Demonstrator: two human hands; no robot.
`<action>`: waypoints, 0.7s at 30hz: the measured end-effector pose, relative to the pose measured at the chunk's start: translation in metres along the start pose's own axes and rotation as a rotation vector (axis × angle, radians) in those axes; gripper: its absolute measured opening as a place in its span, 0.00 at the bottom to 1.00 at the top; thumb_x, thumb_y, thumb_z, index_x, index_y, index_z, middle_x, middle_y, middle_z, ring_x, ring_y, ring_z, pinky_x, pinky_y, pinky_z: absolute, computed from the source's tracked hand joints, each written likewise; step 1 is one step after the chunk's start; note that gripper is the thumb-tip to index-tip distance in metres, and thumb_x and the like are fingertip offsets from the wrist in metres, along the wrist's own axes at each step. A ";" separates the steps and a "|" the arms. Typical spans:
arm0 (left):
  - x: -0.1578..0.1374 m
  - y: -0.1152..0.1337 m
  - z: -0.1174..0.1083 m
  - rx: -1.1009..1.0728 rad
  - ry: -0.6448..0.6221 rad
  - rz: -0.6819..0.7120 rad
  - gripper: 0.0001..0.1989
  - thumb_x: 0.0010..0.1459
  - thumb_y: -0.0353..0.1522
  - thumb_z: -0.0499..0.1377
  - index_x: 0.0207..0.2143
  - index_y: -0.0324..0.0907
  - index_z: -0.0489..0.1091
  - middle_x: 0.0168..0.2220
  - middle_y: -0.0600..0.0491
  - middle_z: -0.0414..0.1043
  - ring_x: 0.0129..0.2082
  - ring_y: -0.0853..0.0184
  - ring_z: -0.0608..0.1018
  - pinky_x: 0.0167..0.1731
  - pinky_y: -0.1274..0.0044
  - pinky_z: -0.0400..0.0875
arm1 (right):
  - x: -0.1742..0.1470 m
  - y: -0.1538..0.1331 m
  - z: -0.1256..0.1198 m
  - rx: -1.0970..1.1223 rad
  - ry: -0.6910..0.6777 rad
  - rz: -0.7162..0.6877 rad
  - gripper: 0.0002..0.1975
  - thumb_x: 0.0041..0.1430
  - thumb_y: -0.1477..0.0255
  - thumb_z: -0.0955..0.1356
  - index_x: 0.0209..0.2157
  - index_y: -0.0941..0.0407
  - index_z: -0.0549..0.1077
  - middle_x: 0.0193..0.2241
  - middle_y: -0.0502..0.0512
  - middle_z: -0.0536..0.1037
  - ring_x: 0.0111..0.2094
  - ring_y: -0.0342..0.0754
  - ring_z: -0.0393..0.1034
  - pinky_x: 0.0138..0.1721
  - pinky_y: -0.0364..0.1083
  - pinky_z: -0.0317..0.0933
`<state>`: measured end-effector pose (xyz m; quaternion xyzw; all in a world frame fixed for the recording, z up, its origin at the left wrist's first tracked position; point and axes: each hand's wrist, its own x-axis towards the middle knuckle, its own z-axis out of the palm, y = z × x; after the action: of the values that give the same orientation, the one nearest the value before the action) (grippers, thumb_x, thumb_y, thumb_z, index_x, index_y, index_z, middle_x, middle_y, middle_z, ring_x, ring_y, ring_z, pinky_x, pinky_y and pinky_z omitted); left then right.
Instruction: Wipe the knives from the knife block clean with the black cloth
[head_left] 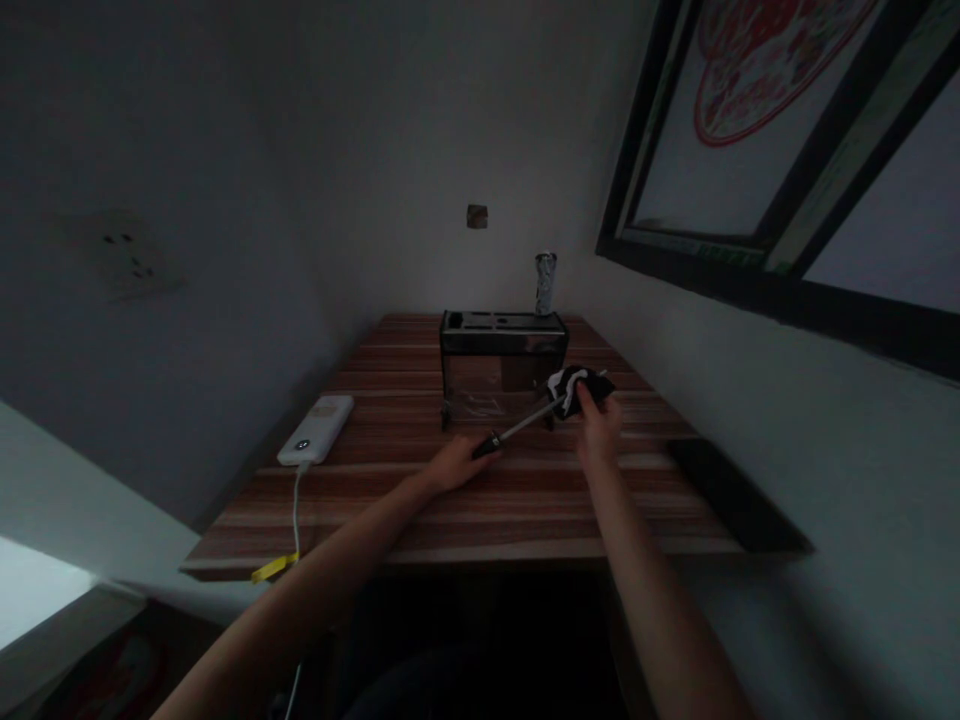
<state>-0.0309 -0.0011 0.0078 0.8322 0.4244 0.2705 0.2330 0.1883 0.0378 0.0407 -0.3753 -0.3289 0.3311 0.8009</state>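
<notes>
My left hand [455,463] is closed around the black handle of a sharpening steel [526,419], a long thin grey rod slanting up to the right above the table. With pinched fingers, my right hand [598,418] grips a black-and-white cloth [562,388] wrapped about the rod's far part. The rod's tip pokes out past the cloth. Just behind stands a black rack [504,342] with slots in its top and a clear lower part. A crumpled silvery cylinder [545,284] rises at the rack's right end.
A wood-grained table [480,515] fits between the walls. On its left lies a white power bank [316,430] with a white cable [295,505] and yellow tag [274,568] hanging over the front edge. A dark flat slab [735,493] lies at the right edge. A framed window [705,180] is on the right wall.
</notes>
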 end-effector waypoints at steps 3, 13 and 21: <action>0.000 0.000 0.000 0.021 -0.013 -0.005 0.15 0.57 0.40 0.52 0.34 0.37 0.70 0.27 0.54 0.71 0.28 0.69 0.72 0.29 0.80 0.63 | 0.005 -0.003 -0.002 0.057 0.037 -0.013 0.18 0.39 0.65 0.73 0.34 0.57 0.74 0.35 0.52 0.78 0.36 0.46 0.72 0.41 0.47 0.65; -0.001 0.005 -0.002 0.048 -0.051 -0.035 0.14 0.56 0.39 0.53 0.35 0.38 0.70 0.28 0.53 0.72 0.29 0.67 0.73 0.29 0.80 0.63 | 0.015 -0.005 -0.011 0.086 0.112 -0.062 0.19 0.43 0.63 0.71 0.38 0.57 0.73 0.39 0.54 0.76 0.39 0.47 0.72 0.41 0.48 0.66; 0.000 0.001 0.000 0.036 -0.033 -0.028 0.14 0.56 0.39 0.53 0.33 0.37 0.70 0.26 0.53 0.71 0.27 0.68 0.72 0.29 0.80 0.63 | 0.013 0.000 -0.009 0.132 0.053 -0.028 0.18 0.43 0.64 0.71 0.37 0.56 0.73 0.38 0.53 0.77 0.38 0.45 0.72 0.41 0.47 0.65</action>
<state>-0.0301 -0.0014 0.0080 0.8345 0.4370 0.2457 0.2285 0.2026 0.0449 0.0400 -0.3258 -0.2902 0.3307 0.8368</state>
